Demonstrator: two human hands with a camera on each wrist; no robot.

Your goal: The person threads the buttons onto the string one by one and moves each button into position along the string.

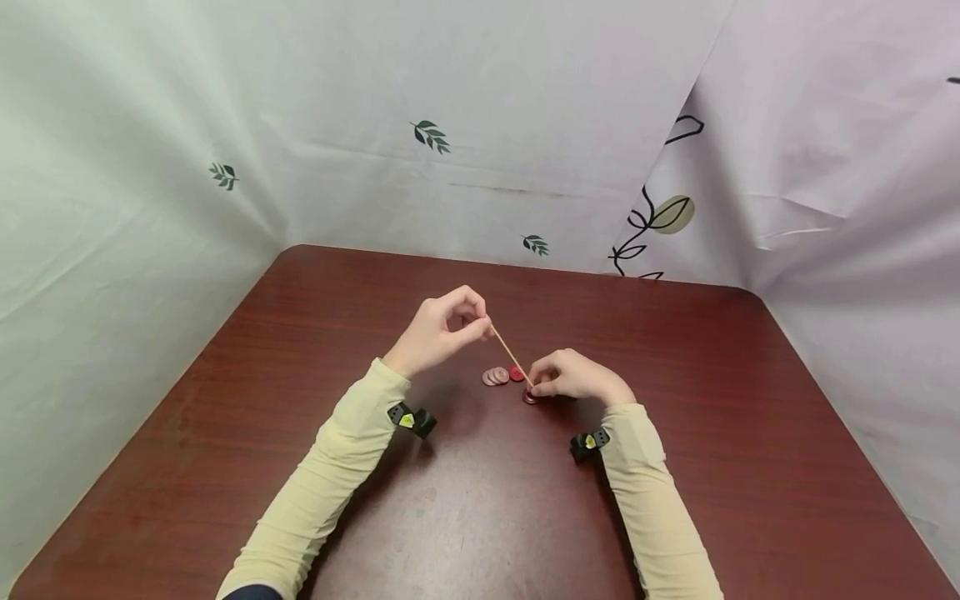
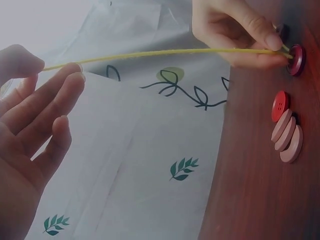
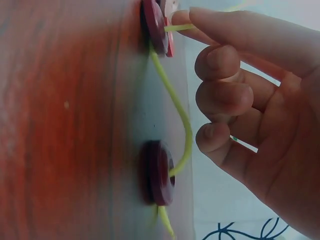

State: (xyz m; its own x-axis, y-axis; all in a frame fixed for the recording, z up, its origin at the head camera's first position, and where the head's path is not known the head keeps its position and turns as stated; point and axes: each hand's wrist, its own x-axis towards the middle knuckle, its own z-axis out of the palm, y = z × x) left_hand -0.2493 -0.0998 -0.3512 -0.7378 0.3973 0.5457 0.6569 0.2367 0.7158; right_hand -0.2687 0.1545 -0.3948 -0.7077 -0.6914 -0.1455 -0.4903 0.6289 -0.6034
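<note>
A thin yellow string stretches taut between the two hands. My left hand pinches its upper end between thumb and index finger, raised above the table. Lower and to the right, my right hand pinches the string close to a dark maroon button, other fingers loosely bent. The string runs through that button and on through a second maroon button, with a short tail beyond it. Beside them lie a red button and several overlapping pale pink buttons.
The buttons lie on a dark red-brown wooden table. White cloth with leaf prints hangs behind and along both sides. A black wrist camera on the right sleeve sits low over the tabletop.
</note>
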